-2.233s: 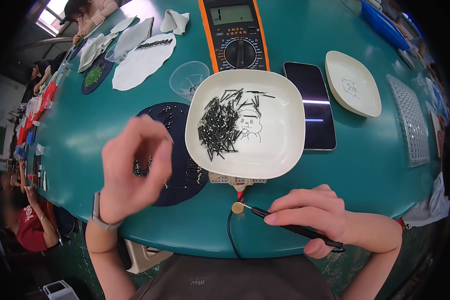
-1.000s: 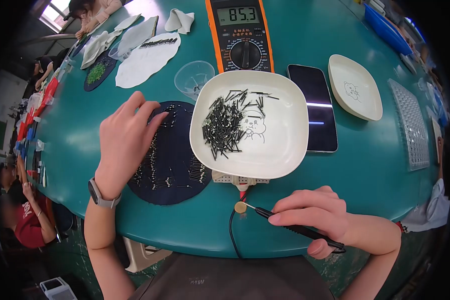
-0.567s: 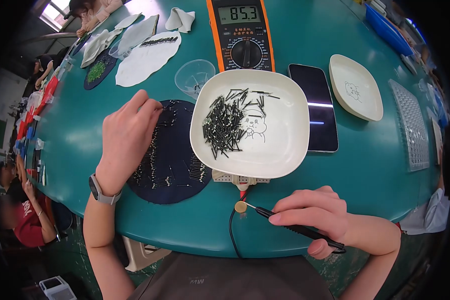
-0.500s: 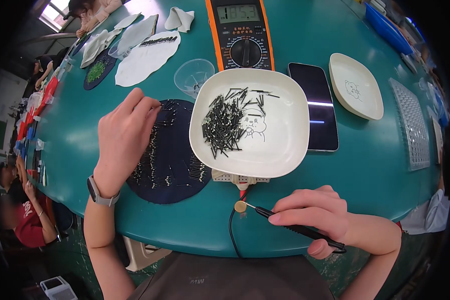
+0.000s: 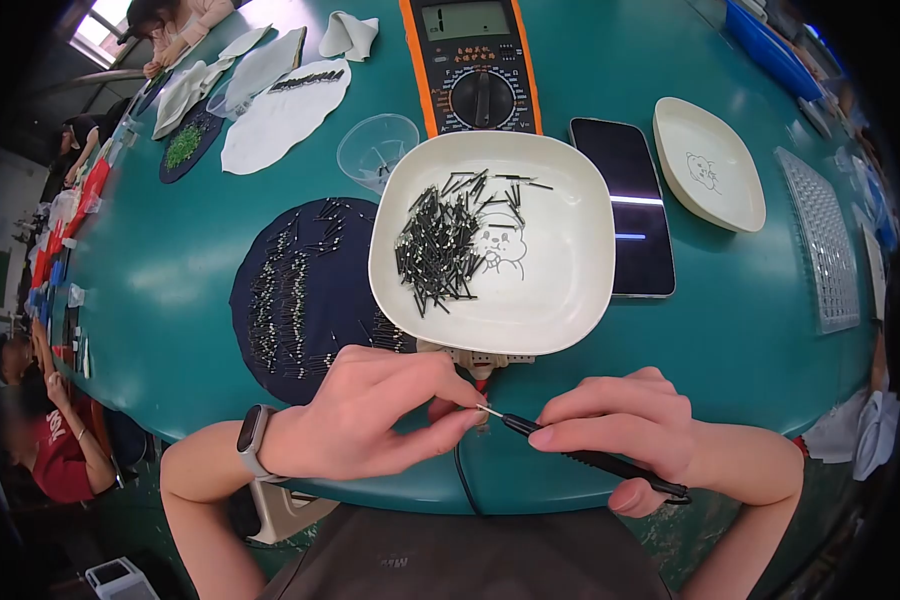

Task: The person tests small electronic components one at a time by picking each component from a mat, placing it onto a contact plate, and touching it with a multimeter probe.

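Note:
My left hand [image 5: 385, 412] is closed in a pinch at the table's front edge, over the spot of a round brass piece; what its fingertips hold is too small to make out. In my right hand [image 5: 625, 430] is a black test probe [image 5: 595, 457], its metal tip at my left fingertips. Just beyond, a cream bowl [image 5: 560, 290] holds a pile of small black parts [image 5: 438, 245]. Rows of small parts lie on a dark blue round cloth [image 5: 355, 270]. The orange multimeter [image 5: 482, 75] shows "1".
A phone [image 5: 625, 215] lies right of the bowl, beside a second cream dish [image 5: 710, 165] and a clear plastic tray [image 5: 820, 240]. A clear cup [image 5: 378, 150] and white cloths [image 5: 290, 120] are at the back left. Other people sit along the left side.
My left hand has moved from the blue cloth down and right to the probe tip. The multimeter display has gone from about 185.3 to 1. The view has shifted slightly.

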